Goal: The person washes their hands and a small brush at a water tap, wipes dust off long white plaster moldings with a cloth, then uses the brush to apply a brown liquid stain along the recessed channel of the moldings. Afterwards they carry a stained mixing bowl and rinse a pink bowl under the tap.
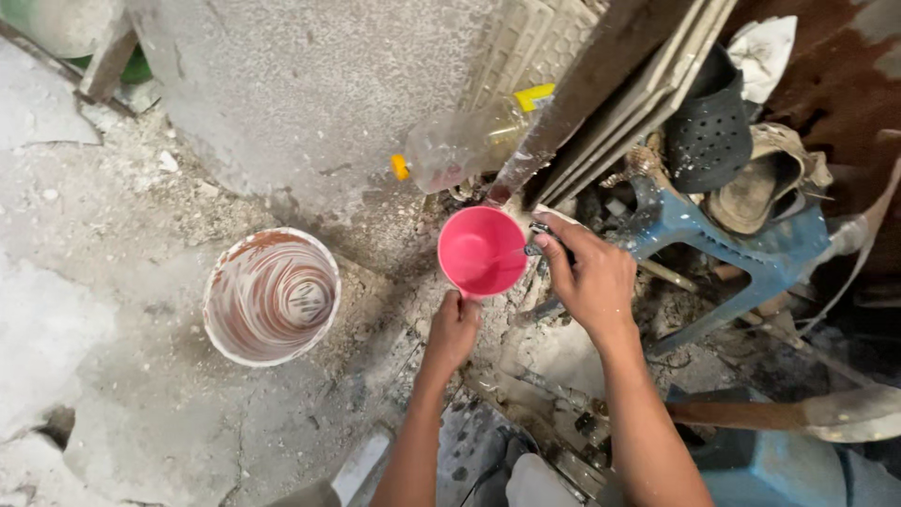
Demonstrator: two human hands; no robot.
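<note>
**Pink cup held under a small tap, both hands busy**

Near the centre of the frame we see a pink plastic cup (482,250), its open mouth facing up at us. The left hand (453,330) grips it from below, fingers clenched on the cup's lower edge or handle. The right hand (589,272) comes in from the right of the cup, its fingers closed around a small dark metal tap (539,238) just beside the cup's right rim. A thin thread of water seems to run from the tap into the cup, though it is too fine for us to be sure.

To the left of the cup, well apart from it, a white bucket (271,296) stands on the rough concrete floor (113,310), its inside smeared with swirls of reddish-brown residue. Above the cup, in the upper middle of the frame, a clear plastic bottle (465,141) with a yellow label and orange cap lies on its side against a grey wall (310,84). Long boards (648,84) lean diagonally from the upper right down to a point just above the cup.

In the right part of the frame a blue plastic frame (741,253) carries a black perforated shoe (709,136) and a worn tan sandal (765,188).
</note>
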